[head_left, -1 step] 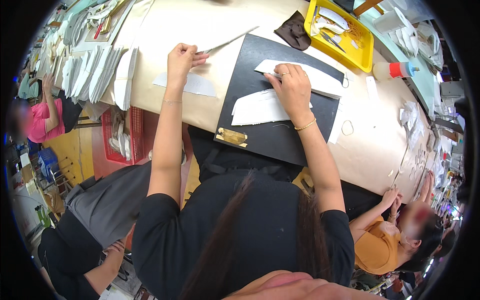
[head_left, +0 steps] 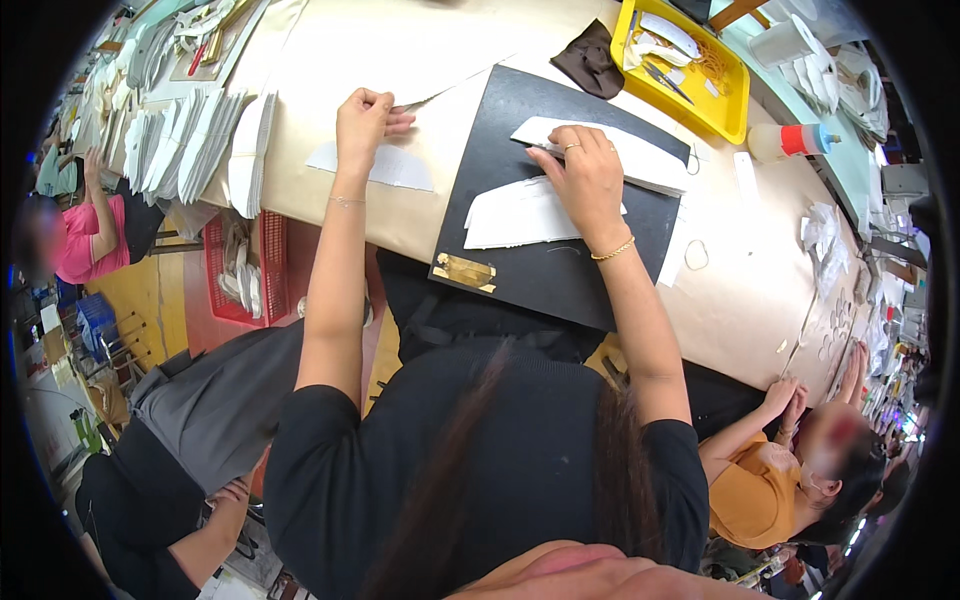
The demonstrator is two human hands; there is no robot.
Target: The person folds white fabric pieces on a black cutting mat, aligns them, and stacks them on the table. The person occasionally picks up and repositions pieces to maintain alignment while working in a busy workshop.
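My left hand (head_left: 366,122) is raised over the table, finger and thumb pinched on a thin white cut piece (head_left: 462,81). The piece points up and to the right and shows almost edge-on. Under that hand lies a flat white piece with a curved edge (head_left: 404,170). My right hand (head_left: 582,178) is closed, its bent fingers and thumb on the left part of a stack of long white pieces (head_left: 645,165). That stack lies on a black board (head_left: 530,100). A second white stack (head_left: 510,215) lies nearer on the board, partly under my right wrist.
Bundled white pieces (head_left: 205,145) stand at the left. At the far right are a dark brown cloth (head_left: 588,62), a yellow tray (head_left: 735,118) with scissors and rubber bands, and a bottle with a red band (head_left: 790,140). Other people sit left and right.
The thin piece in my left hand has turned and now shows more edge-on. My right hand stays in place on the stack.
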